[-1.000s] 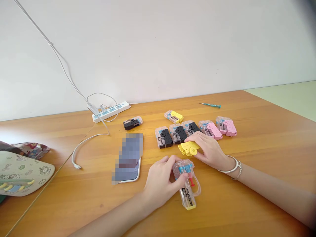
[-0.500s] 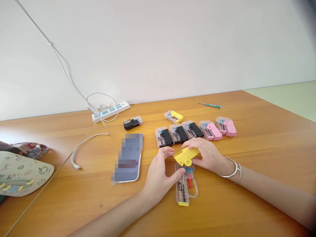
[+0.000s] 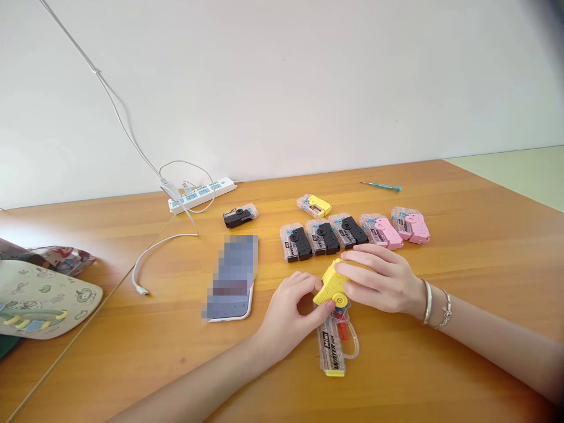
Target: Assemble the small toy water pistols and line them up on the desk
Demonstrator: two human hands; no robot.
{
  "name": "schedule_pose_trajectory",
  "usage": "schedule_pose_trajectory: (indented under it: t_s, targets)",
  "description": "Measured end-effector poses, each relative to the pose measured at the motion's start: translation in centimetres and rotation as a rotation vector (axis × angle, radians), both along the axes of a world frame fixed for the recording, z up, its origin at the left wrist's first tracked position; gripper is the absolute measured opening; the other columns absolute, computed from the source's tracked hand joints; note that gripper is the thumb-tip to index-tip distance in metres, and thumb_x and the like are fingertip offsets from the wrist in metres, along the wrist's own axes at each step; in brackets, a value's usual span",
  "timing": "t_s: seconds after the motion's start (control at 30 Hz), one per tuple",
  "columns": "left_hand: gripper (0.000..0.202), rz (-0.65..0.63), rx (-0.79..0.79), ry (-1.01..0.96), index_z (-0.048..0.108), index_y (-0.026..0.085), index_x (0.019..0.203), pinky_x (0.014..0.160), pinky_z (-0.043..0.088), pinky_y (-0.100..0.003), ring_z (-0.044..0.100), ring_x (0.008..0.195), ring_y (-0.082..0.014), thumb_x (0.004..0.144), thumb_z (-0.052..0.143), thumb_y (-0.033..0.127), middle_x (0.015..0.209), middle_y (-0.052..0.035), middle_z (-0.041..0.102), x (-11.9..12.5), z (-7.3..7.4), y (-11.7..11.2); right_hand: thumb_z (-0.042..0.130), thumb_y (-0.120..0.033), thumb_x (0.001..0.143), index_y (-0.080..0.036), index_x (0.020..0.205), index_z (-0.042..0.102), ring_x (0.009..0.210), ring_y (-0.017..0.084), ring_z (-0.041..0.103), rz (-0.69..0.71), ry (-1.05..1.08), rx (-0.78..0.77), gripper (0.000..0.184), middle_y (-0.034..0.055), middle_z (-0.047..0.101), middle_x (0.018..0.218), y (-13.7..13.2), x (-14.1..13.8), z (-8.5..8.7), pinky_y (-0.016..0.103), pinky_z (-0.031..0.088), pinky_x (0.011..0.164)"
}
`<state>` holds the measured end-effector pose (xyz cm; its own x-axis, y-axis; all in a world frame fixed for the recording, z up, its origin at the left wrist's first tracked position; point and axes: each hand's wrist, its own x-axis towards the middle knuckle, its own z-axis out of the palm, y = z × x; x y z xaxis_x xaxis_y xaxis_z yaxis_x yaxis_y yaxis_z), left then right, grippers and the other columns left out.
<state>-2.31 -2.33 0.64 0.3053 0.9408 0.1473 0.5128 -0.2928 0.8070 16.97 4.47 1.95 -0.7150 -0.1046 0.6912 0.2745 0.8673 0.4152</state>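
Observation:
A mini water gun [image 3: 331,343] with a clear body, a red trigger and a yellow folding top stands unfolded in front of me. My left hand [image 3: 293,308] pinches the left end of the yellow top [image 3: 332,285] between thumb and index finger, the thumb near its round pivot. From the right, my right hand [image 3: 383,279] curls its fingers over the other side of that top; its thumb is hidden. Beyond the hands lie folded water guns: several black ones [image 3: 324,237], two pink ones [image 3: 388,234] and a yellow one [image 3: 320,205].
A phone [image 3: 233,279] lies left of my hands, its screen blurred. Behind it are a separate black water gun [image 3: 238,217] and a white power strip [image 3: 202,195] with a loose charging cable [image 3: 165,239]. A small screwdriver [image 3: 383,186] lies far right; a patterned cap [image 3: 48,299] is at left.
The yellow top has turned to a steeper angle. My left thumb and index finger have closed on its end, and my right fingers have shifted along its side. The view has moved slightly.

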Motion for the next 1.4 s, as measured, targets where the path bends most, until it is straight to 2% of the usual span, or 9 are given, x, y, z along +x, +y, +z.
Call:
schedule_pose_trajectory:
  t_s: [0.13,0.23,0.37,0.5,0.63,0.73,0.97,1.17,1.4]
  targets:
    - [0.015,0.051,-0.028,-0.038,0.059,0.019,0.080,0.071,0.040,-0.029,0.052,0.078,-0.0190,0.088,0.052,0.029,0.079,-0.0014,0.061,-0.1,0.0,0.1,0.050,-0.010,0.088,-0.022,0.070,0.058,0.086,0.016,0.059,-0.108,0.036,0.026,0.022,0.0008,0.068,0.087,-0.2,-0.2,0.2,0.034,0.050,0.078]
    - [0.017,0.075,-0.061,-0.108,0.062,0.020,0.090,0.075,0.041,-0.029,0.055,0.082,-0.0189,0.091,0.048,0.030,0.087,-0.0015,0.065,-0.3,-0.1,0.1,0.051,-0.010,0.086,-0.021,0.083,0.061,0.088,0.018,0.059,-0.169,0.038,-0.025,0.015,0.0020,0.068,0.088,-0.6,-0.6,0.1,0.035,0.050,0.078]
    - [0.022,0.088,-0.070,-0.149,0.064,0.020,0.088,0.076,0.041,-0.028,0.055,0.083,-0.0188,0.092,0.047,0.033,0.084,-0.0012,0.065,-0.4,-0.1,0.1,0.050,-0.009,0.081,-0.015,0.096,0.061,0.089,0.021,0.061,-0.230,0.012,-0.132,0.020,0.0067,0.069,0.098,-1.2,-1.0,0.2,0.038,0.050,0.079]
    - [0.025,0.092,-0.082,-0.196,0.064,0.018,0.086,0.074,0.042,-0.026,0.055,0.079,-0.0178,0.092,0.047,0.035,0.082,-0.0013,0.064,-0.4,0.0,0.1,0.050,-0.013,0.080,-0.014,0.094,0.059,0.089,0.021,0.063,-0.225,0.004,-0.227,0.016,0.0095,0.068,0.102,-1.5,-1.2,0.5,0.039,0.050,0.082]
    - [0.027,0.060,-0.141,-0.254,0.064,0.016,0.091,0.071,0.043,-0.025,0.055,0.077,-0.0173,0.092,0.046,0.036,0.083,-0.0017,0.065,-0.3,0.1,0.1,0.049,-0.013,0.082,-0.013,0.095,0.057,0.110,0.023,0.058,-0.190,-0.066,-0.322,0.014,0.0149,0.063,0.118,-1.2,-1.2,0.4,0.041,0.045,0.097]
    - [0.027,0.070,-0.145,-0.247,0.064,0.016,0.088,0.070,0.043,-0.026,0.055,0.076,-0.0179,0.091,0.047,0.036,0.082,-0.0017,0.065,-0.2,0.2,0.2,0.050,-0.016,0.084,-0.013,0.095,0.057,0.116,0.024,0.055,-0.200,-0.104,-0.304,0.012,0.0156,0.062,0.122,-1.2,-1.2,0.3,0.042,0.044,0.100]
    - [0.031,0.127,-0.005,-0.109,0.059,0.019,0.068,0.062,0.037,-0.026,0.046,0.068,-0.0165,0.092,0.044,0.033,0.065,0.0005,0.055,-0.2,0.1,0.3,0.054,-0.028,0.083,-0.016,0.085,0.060,0.101,0.027,0.059,-0.362,-0.024,-0.221,0.013,0.0104,0.068,0.101,-1.9,-1.8,1.3,0.043,0.044,0.091]
    - [0.035,0.152,-0.019,-0.096,0.053,0.019,0.063,0.059,0.032,-0.026,0.040,0.065,-0.0154,0.092,0.042,0.034,0.060,0.0024,0.045,-0.2,-0.1,0.4,0.053,-0.027,0.081,-0.017,0.071,0.058,0.065,0.019,0.055,-0.575,-0.168,-0.328,0.015,0.0026,0.059,0.067,-3.1,-2.5,1.9,0.034,0.038,0.059]
    - [0.036,0.182,-0.015,-0.124,0.039,0.020,0.058,0.059,0.031,-0.026,0.036,0.065,-0.0155,0.090,0.043,0.034,0.059,0.0027,0.039,-0.2,0.0,0.4,0.050,-0.016,0.075,-0.016,0.068,0.055,0.058,0.017,0.048,-0.590,-0.186,-0.266,0.009,0.0012,0.055,0.062,-3.1,-3.9,1.9,0.032,0.032,0.059]
